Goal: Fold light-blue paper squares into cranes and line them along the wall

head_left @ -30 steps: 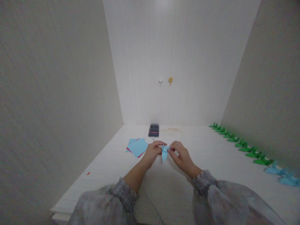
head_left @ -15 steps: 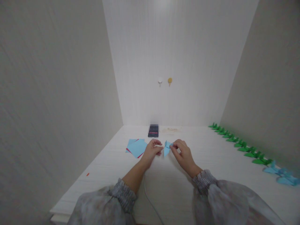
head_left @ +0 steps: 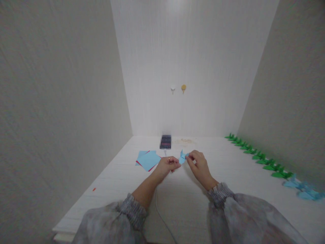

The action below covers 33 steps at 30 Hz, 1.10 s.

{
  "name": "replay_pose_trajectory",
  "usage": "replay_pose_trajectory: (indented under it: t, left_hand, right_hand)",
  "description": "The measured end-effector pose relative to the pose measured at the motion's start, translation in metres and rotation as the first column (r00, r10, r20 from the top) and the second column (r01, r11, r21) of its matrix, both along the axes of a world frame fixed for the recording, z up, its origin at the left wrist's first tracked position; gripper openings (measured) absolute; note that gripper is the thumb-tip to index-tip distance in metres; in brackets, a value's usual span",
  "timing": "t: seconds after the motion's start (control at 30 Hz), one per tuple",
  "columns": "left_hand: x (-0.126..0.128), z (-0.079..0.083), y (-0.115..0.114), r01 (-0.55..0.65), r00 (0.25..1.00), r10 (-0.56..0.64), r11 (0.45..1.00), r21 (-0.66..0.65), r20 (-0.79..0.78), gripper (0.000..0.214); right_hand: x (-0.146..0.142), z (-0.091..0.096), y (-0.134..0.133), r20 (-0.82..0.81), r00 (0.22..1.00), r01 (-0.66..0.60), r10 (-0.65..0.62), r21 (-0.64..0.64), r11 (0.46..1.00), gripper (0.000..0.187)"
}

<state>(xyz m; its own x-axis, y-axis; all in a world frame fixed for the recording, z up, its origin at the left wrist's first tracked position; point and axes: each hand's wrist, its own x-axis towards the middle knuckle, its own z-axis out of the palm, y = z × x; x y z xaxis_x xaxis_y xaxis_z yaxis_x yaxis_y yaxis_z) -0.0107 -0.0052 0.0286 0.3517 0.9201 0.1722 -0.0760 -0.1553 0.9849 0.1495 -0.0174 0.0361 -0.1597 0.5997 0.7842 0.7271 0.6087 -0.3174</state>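
Both my hands meet above the middle of the white table (head_left: pixel 122 179), holding a small folded light-blue paper figure (head_left: pixel 182 157) between them. My left hand (head_left: pixel 166 165) pinches its lower tip with curled fingers; a ring shows on one finger. My right hand (head_left: pixel 199 163) pinches its upper right part with thumb and forefinger. Grey patterned sleeves cover both forearms.
A stack of light-blue and red paper sheets (head_left: pixel 148 159) lies to the left. A small dark device (head_left: pixel 166 141) with a cable (head_left: pixel 162 217) stands behind. Several green folded figures (head_left: pixel 256 155) and light-blue ones (head_left: pixel 303 188) line the right wall. Two wall hooks (head_left: pixel 178 88) hang ahead.
The paper figure has been turned and lifted a little toward the right hand. My left hand has slipped from its side down to its lower tip.
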Motion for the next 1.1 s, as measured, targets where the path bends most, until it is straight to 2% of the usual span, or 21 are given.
replay_pose_trajectory:
  t: [0.2, 0.37, 0.67, 0.8, 0.93, 1.0, 1.1]
  left_hand:
    - [-0.002, -0.001, 0.001, -0.024, 1.0, 0.024, 1.0, 0.006, -0.009, 0.028]
    - [-0.008, -0.001, 0.002, -0.11, 0.994, 0.11, 0.994, -0.019, 0.002, 0.039]
    - [-0.011, 0.004, -0.011, -0.094, 0.995, 0.094, 0.996, -0.007, -0.015, 0.039]
    - [-0.014, 0.007, -0.019, -0.082, 0.995, 0.082, 0.997, -0.011, -0.059, 0.039]
    - [-0.017, 0.011, -0.029, -0.046, 0.995, 0.049, 0.998, 0.033, -0.09, 0.038]
    - [-0.02, 0.014, -0.034, -0.029, 0.993, 0.034, 0.998, 0.048, -0.113, 0.038]
    - [-0.023, 0.019, -0.042, -0.028, 0.991, 0.035, 0.998, 0.051, -0.132, 0.04]
  right_hand:
    - [0.002, 0.0, 0.002, -0.015, 1.0, 0.021, -0.021, 0.002, 1.0, 0.014]
    - [0.004, -0.001, 0.003, -0.019, 0.998, 0.054, -0.054, 0.009, 0.998, 0.014]
    - [0.022, -0.004, -0.009, -0.054, 0.982, 0.175, -0.179, -0.065, 0.982, 0.018]
    - [0.045, 0.001, -0.023, -0.096, 0.966, 0.233, -0.241, -0.086, 0.969, 0.022]
    - [0.083, 0.009, -0.053, -0.1, 0.925, 0.354, -0.367, -0.128, 0.927, 0.026]
    - [0.107, 0.014, -0.074, -0.084, 0.896, 0.422, -0.435, -0.138, 0.896, 0.028]
    - [0.149, 0.02, -0.113, -0.055, 0.818, 0.556, -0.572, -0.174, 0.813, 0.03]
